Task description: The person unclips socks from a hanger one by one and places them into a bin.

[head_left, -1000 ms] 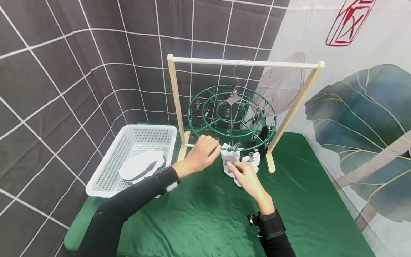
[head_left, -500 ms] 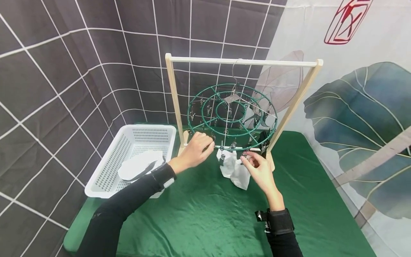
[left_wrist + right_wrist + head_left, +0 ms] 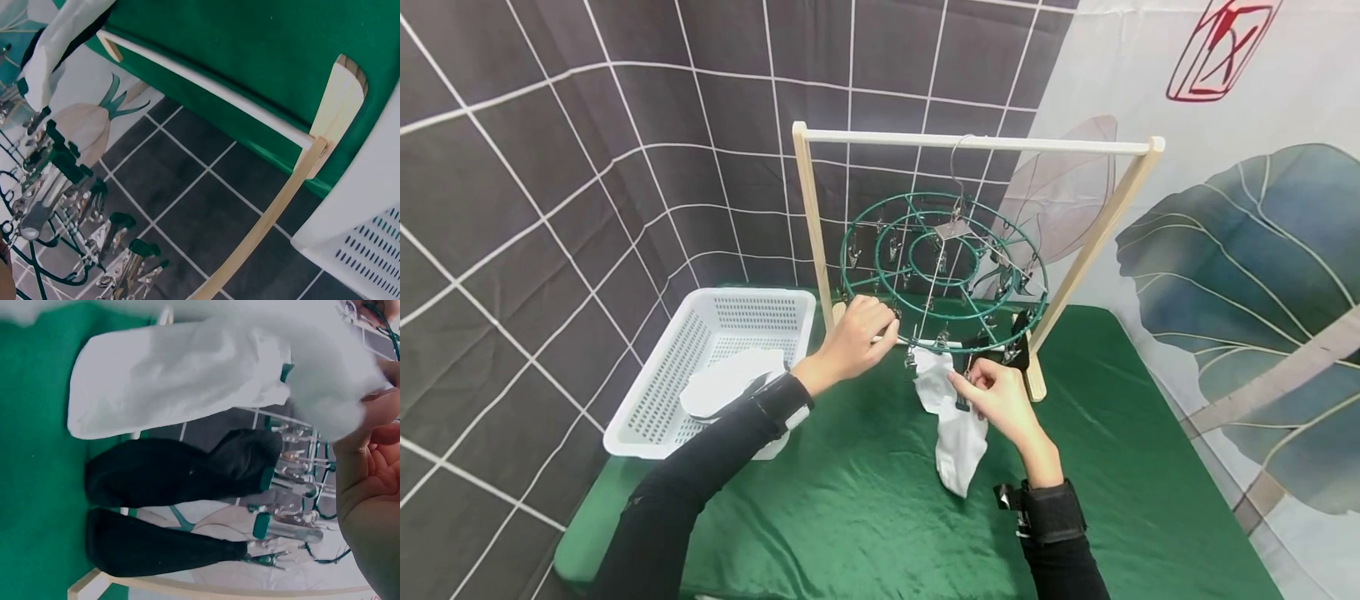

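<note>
A green round clip hanger [image 3: 943, 275] hangs from the wooden rack [image 3: 1075, 242]. My left hand [image 3: 857, 337] grips its front left rim, and only a bit of that hand shows in the left wrist view. My right hand [image 3: 996, 396] pinches a metal clip [image 3: 967, 377] at the front, just above a white sock [image 3: 961, 450] that hangs down. Close beside it hangs a second white sock [image 3: 932, 379]. In the right wrist view the nearer sock [image 3: 331, 381] is blurred and hides the clip at my thumb. Black socks [image 3: 169, 475] hang further round the hanger.
A white perforated basket [image 3: 647, 400] stands left of the rack, with white and dark cloth items [image 3: 733, 383] inside. Several unused clips [image 3: 131, 269] dangle from the hanger. Green cloth [image 3: 865, 500] covers the table, and a grey grid-patterned curtain [image 3: 715, 183] stands behind.
The hanger has turned, its front shifting left with the socks. My right hand has moved from one white sock to the other's clip, which has come forward. My left hand stays at the rim.
</note>
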The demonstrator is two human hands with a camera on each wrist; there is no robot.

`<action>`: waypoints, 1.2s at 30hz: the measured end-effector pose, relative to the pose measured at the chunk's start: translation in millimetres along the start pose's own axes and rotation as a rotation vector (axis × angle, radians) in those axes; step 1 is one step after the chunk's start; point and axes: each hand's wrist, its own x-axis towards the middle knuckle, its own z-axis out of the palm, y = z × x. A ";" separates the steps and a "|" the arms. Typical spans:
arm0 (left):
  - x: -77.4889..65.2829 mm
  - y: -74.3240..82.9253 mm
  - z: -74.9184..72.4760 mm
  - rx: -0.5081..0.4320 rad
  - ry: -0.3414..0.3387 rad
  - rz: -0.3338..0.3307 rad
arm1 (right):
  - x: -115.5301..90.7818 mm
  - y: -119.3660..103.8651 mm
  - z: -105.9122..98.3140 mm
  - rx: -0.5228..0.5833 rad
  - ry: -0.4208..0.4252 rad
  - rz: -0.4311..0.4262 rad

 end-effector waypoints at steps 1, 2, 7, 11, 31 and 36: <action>1.1 0.6 -0.6 0.020 0.006 0.008 | 0.5 -1.0 0.6 -0.008 0.001 -0.014; 2.1 1.5 -1.1 0.044 0.014 0.021 | 1.1 -2.1 1.4 -0.022 0.008 -0.032; 6.0 10.5 0.3 0.111 0.117 0.143 | 3.5 -3.4 8.0 -0.078 0.048 -0.141; 9.8 23.9 1.0 0.131 0.176 0.285 | 3.8 -4.7 12.7 -0.065 0.037 -0.178; 13.1 37.1 11.3 0.098 -0.103 0.158 | 6.0 -8.7 13.0 -0.047 -0.002 -0.229; 12.1 29.8 8.8 0.107 -0.119 0.127 | 7.5 -12.6 16.7 -0.029 -0.023 -0.219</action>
